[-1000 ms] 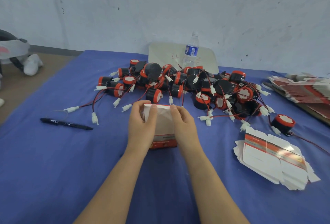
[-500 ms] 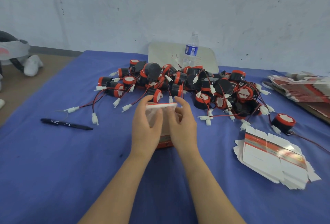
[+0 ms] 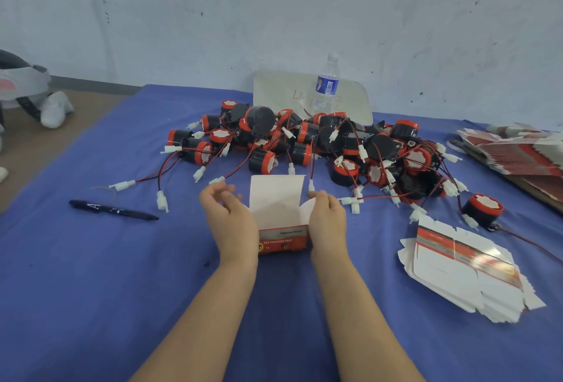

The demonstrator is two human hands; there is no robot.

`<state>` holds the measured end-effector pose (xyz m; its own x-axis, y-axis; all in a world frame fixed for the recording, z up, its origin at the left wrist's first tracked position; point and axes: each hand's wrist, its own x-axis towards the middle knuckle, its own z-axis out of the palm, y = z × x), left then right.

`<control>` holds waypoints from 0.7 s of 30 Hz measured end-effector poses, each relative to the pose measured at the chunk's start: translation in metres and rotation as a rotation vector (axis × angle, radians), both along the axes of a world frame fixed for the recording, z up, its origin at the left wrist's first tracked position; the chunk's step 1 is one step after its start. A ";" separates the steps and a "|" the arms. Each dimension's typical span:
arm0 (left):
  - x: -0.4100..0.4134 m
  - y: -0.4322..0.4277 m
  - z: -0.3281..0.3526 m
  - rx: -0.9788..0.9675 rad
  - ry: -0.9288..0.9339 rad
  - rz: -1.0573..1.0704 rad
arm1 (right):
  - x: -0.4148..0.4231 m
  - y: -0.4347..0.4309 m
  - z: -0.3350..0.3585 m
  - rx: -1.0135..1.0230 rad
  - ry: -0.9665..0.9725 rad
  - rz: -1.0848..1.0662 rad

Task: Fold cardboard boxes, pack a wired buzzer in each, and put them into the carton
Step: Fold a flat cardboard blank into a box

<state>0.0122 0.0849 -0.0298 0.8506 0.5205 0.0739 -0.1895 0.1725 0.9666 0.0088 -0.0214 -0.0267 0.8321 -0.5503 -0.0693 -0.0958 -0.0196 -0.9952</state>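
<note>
A blue-covered table is seen from above and behind two bare forearms. At the middle, a small cardboard box is stood on the cloth between the hands, its red printed front turned toward the viewer and its white lid flap raised upright at the back, so the top is left open. The right hand is closed round the box's right side, with the fingers curled over a rounded white side flap. The left hand is placed just beside the box's left wall; its fingers are loosely curled and lifted, and nothing is held in them; whether the heel of that hand is pressed against the wall cannot be told. Just behind the box, a large heap of black-and-red wired buzzers is spread across the table, with red and black leads and white plug ends trailed toward the hands. A single buzzer is set apart at the right. Near the right hand's side, a fanned stack of flat box blanks is laid on the cloth, and a second stack of blanks is seen at the far right edge. A black pen is laid to the left. Behind the heap, a clear water bottle is stood upright in front of a white board leaned against the pale wall.
</note>
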 end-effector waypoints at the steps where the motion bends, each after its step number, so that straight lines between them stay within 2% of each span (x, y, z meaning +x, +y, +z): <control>1: 0.001 0.001 0.001 -0.039 0.045 -0.002 | 0.001 -0.004 0.000 -0.024 0.059 0.030; 4: 0.006 0.006 0.003 -0.287 0.187 -0.106 | 0.001 -0.011 0.001 0.092 0.068 0.080; 6: 0.008 0.011 0.004 -0.491 0.190 -0.164 | 0.000 -0.015 -0.001 0.213 0.015 0.049; 7: 0.009 0.011 0.003 -0.517 0.183 -0.170 | 0.000 -0.015 -0.002 0.227 -0.001 0.028; 9: 0.008 0.010 0.000 -0.379 0.196 -0.167 | 0.001 -0.017 -0.006 0.059 0.030 -0.003; 12: 0.008 0.015 -0.009 0.185 0.176 -0.142 | 0.000 -0.017 -0.011 -0.392 0.095 -0.002; 13: 0.009 0.018 -0.013 0.366 0.146 -0.139 | 0.000 -0.018 -0.012 -0.480 0.104 0.001; 14: 0.009 0.020 -0.014 0.463 0.120 -0.134 | -0.001 -0.020 -0.012 -0.528 0.109 0.003; 17: 0.009 0.020 -0.010 0.473 0.065 -0.137 | -0.001 -0.024 -0.011 -0.508 0.082 0.012; 21: 0.007 0.017 -0.003 0.251 0.057 -0.166 | 0.001 -0.022 -0.014 -0.587 0.001 0.099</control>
<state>0.0194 0.1017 -0.0326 0.9289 0.3459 0.1324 -0.1230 -0.0492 0.9912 0.0098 -0.0430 -0.0411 0.8815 -0.4166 0.2222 -0.0664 -0.5753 -0.8153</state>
